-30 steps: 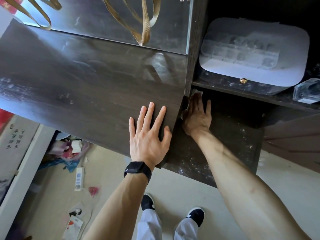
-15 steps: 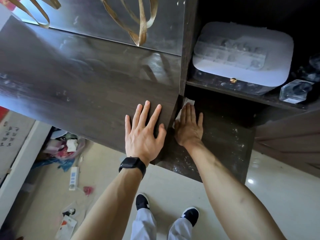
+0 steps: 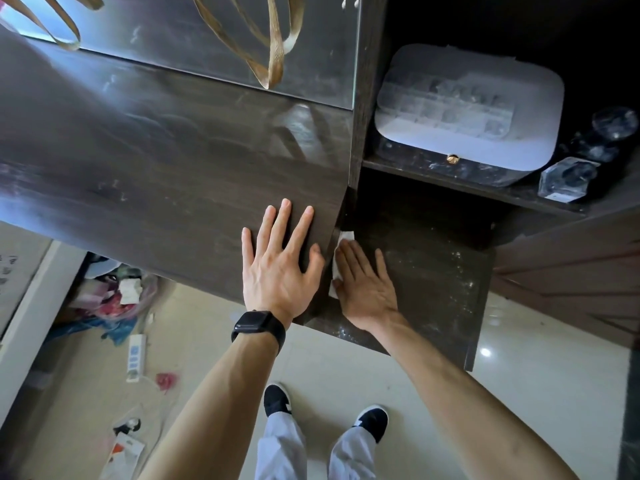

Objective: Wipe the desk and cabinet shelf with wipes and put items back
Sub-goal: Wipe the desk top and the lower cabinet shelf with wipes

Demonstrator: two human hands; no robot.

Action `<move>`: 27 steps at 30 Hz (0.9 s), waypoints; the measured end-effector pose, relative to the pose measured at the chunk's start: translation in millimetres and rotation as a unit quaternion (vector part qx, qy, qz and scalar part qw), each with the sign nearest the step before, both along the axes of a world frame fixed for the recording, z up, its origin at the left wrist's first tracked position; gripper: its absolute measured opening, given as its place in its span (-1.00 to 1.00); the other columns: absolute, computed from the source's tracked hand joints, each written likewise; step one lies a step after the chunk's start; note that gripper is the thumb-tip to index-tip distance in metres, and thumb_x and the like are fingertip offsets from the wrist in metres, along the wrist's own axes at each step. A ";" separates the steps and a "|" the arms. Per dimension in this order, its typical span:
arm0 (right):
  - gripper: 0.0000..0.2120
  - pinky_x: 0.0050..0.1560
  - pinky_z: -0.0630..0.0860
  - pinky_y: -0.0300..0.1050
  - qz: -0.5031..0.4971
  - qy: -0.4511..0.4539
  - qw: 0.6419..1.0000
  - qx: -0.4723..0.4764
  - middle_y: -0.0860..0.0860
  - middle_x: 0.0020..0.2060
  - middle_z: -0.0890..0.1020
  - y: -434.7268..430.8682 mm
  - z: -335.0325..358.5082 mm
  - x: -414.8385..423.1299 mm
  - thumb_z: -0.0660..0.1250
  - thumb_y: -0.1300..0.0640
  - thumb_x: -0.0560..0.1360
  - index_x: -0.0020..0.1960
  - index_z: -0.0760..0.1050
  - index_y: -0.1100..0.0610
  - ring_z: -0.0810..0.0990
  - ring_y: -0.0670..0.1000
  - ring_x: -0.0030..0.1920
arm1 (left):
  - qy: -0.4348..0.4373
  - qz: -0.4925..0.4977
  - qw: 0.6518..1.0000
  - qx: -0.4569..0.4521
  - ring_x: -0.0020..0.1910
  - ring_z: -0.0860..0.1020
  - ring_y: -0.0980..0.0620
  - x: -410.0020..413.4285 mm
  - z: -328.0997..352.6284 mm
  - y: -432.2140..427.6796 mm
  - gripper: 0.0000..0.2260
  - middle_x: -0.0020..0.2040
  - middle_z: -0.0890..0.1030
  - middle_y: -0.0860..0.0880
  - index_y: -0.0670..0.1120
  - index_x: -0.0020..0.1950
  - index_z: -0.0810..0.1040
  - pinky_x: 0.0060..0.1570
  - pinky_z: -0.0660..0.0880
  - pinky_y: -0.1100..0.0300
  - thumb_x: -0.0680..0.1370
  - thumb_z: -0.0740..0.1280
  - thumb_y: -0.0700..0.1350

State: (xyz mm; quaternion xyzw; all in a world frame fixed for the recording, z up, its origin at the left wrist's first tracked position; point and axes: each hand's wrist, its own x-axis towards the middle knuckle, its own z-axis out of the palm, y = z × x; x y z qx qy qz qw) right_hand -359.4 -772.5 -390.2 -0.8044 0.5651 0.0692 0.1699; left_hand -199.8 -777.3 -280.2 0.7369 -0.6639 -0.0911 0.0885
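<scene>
My left hand (image 3: 280, 261) lies flat with spread fingers on the dark wooden desk (image 3: 156, 174), near its right front corner. A black watch sits on that wrist. My right hand (image 3: 365, 282) presses a white wipe (image 3: 341, 245) flat against the lower cabinet shelf (image 3: 429, 265), right beside the desk's side panel. Most of the wipe is hidden under the palm and fingers. The shelf surface shows white dust specks toward its front and right.
On the upper shelf stand a white lidded box (image 3: 467, 109) with a gold clasp and clear glass bottles (image 3: 568, 178). A mirror (image 3: 207, 36) backs the desk. Clutter and a power strip (image 3: 135, 355) lie on the floor at left.
My right hand has slid the wipe from the back of the lower shelf toward the front edge. My left hand stays flat on the desk.
</scene>
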 end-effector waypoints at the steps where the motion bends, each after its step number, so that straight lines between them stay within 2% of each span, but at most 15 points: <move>1: -0.39 0.53 -0.24 0.18 -0.005 -0.006 1.000 -0.006 0.02 0.59 -0.09 -4.9 -0.1 -2.4 -0.08 -0.14 0.63 0.60 -0.10 0.07 -0.21 0.02 0.57 | -0.001 0.000 1.000 -0.003 0.62 0.01 0.04 0.0 -0.6 0.4 -0.50 0.63 0.15 0.08 0.23 0.59 0.20 0.57 -0.02 -0.17 0.62 0.09 0.16; 3: -0.37 0.53 -0.14 0.22 -0.033 -0.009 0.999 -0.020 0.08 0.59 -0.04 -17.3 0.8 -6.2 -0.01 -0.19 0.60 0.59 -0.06 0.02 -0.11 0.10 0.58 | -0.003 0.001 1.000 -0.005 0.62 0.02 0.04 0.3 -1.4 0.4 -0.50 0.63 0.16 0.08 0.23 0.58 0.21 0.57 -0.03 -0.17 0.62 0.09 0.16; 6: -0.32 0.50 0.05 0.26 -0.078 -0.008 0.996 -0.034 0.17 0.53 0.16 -36.6 3.7 -5.9 0.12 -0.22 0.55 0.55 -0.01 0.02 0.09 0.19 0.53 | 0.000 0.001 1.000 -0.007 0.62 0.02 0.03 0.4 -2.0 0.6 -0.50 0.63 0.16 0.08 0.22 0.58 0.21 0.57 -0.04 -0.16 0.62 0.09 0.16; 11: -0.38 0.41 0.20 0.20 -0.133 -0.032 0.989 -0.051 0.11 0.40 0.35 -55.0 10.8 1.2 0.24 -0.20 0.47 0.44 0.26 0.04 0.25 0.19 0.42 | -0.001 -0.001 1.000 -0.006 0.63 0.01 0.04 0.5 -1.2 0.2 -0.50 0.63 0.15 0.08 0.22 0.59 0.21 0.58 -0.07 -0.14 0.62 0.09 0.17; 22: -0.32 0.32 0.29 0.19 -0.172 -0.047 0.982 -0.057 0.09 0.39 0.37 -50.5 10.8 9.2 0.30 -0.17 0.44 0.48 0.23 0.04 0.28 0.17 0.40 | -0.002 -0.001 1.000 -0.002 0.63 0.01 0.03 0.4 -0.6 0.2 -0.50 0.63 0.15 0.08 0.23 0.59 0.21 0.58 -0.08 -0.14 0.62 0.09 0.16; 27: -0.32 0.37 0.21 0.17 -0.156 -0.011 0.987 -0.044 0.09 0.43 0.30 -53.2 14.6 9.7 0.24 -0.20 0.47 0.51 0.17 0.01 0.21 0.18 0.43 | -0.007 -0.002 1.000 -0.004 0.63 0.01 0.03 0.5 -1.4 0.0 -0.50 0.63 0.15 0.07 0.22 0.59 0.21 0.58 -0.06 -0.15 0.62 0.09 0.16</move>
